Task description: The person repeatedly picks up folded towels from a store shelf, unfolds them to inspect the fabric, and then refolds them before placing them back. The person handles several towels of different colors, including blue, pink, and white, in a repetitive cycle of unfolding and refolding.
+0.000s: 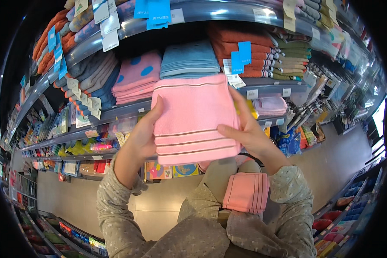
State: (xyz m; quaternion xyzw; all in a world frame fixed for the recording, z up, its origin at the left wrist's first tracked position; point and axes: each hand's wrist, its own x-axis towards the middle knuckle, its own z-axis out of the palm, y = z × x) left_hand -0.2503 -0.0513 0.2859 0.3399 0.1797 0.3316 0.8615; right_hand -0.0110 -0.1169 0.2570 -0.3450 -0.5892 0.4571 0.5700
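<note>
Pink terry cloth fills the middle of the view: a folded pink towel [194,120] held up in front of the shelves by both hands. The left hand [142,134] grips its left edge, thumb laid up along the front face, the other fingers out of sight behind the cloth. The right hand [245,129] clasps the right edge, thumb pressed across the front near the lower stripes, index finger stretched up along the side. Both forearms rise from the near edge in grey speckled sleeves [116,215].

The towel is a squarish fold, with one thin dark line near its top and several dark stripes across its lower part. Its back face cannot be seen.

Nearer and lower, a second pink striped towel [246,192] lies against the person's body; what bears it is hard to make out. Beyond, a shelf [129,108] carries a pink towel with blue dots [137,76] to the left and a blue-grey towel stack [189,59] behind the held one's top edge
</note>
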